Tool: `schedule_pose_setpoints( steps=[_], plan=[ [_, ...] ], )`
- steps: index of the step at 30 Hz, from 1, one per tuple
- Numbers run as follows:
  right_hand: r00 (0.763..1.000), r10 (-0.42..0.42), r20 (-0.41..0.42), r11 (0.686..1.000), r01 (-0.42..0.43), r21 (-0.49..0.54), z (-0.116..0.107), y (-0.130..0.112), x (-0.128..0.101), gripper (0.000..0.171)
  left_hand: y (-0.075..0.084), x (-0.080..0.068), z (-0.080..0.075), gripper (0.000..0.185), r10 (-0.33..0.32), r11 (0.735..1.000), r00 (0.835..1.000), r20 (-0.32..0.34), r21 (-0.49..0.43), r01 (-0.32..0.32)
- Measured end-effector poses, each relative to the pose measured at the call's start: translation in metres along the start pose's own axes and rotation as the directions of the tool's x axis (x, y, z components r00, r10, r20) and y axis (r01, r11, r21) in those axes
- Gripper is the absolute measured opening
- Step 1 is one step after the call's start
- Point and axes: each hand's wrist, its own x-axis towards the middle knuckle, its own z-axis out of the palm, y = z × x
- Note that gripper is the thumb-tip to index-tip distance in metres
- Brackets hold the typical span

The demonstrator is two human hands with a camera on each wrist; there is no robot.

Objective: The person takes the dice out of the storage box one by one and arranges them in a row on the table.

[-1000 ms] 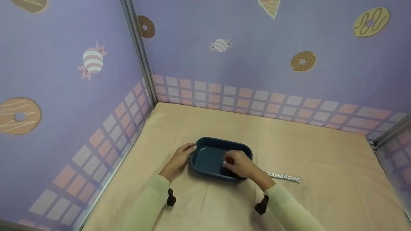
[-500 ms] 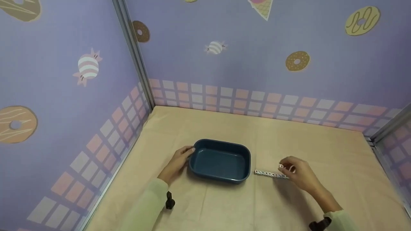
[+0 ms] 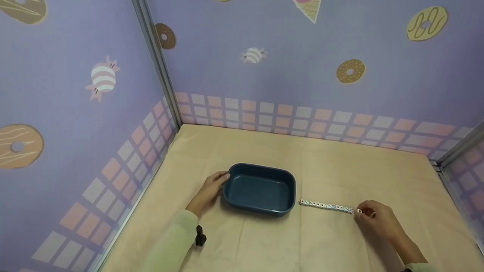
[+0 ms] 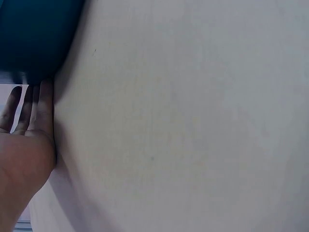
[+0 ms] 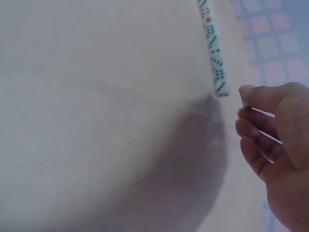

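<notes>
A dark blue tray (image 3: 231,196) sits on the beige cloth, and nothing shows inside it. My left hand (image 3: 221,178) rests against its left side with straight fingers (image 4: 30,104) laid flat on the tray (image 4: 34,38). To the right of the tray lies a row of several white dice (image 3: 327,206). My right hand (image 3: 362,212) is at the right end of that row and pinches a single white die (image 3: 359,210) in its fingertips. In the right wrist view the curled fingers (image 5: 256,130) hover beside the end of the row of dice (image 5: 213,50); the pinched die is hidden there.
Purple walls with sweets printed on them enclose the cloth on the left (image 3: 94,124), back (image 3: 302,75) and right. A metal post (image 3: 159,64) stands in the back left corner. Bare cloth (image 3: 283,151) stretches behind the tray.
My right hand left the tray with a die, crossed over the row of dice and came down at the row's right end. The left hand and the tray stayed put.
</notes>
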Motion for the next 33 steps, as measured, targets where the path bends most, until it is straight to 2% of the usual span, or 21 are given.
schedule_pose_setpoints(
  steps=[6, 23, 27, 33],
  plan=[
    [0.999, 0.033, 0.027, 0.998, -0.031, -0.049, 0.01, 0.008, 0.0, 0.01, 0.002, 0.0, 0.0, 0.051, 0.007, 1.0, 1.0, 0.0, 0.007, -0.007],
    [0.996, 0.084, 0.03, 0.996, -0.085, 0.04, 0.02, 0.008, 0.009, 0.015, 0.001, 0.002, -0.002, 0.05, 0.016, 0.998, 0.999, -0.033, 0.056, -0.014],
    [0.995, 0.091, 0.041, 0.995, -0.093, 0.043, 0.021, 0.008, 0.01, 0.019, 0.0, 0.001, -0.002, 0.05, 0.009, 0.999, 1.0, -0.028, 0.038, -0.008],
    [0.992, 0.116, 0.054, 0.989, -0.121, 0.085, 0.02, 0.008, 0.009, 0.018, -0.001, 0.0, -0.001, 0.049, 0.01, 0.999, 1.0, 0.013, -0.035, -0.01]
  ],
)
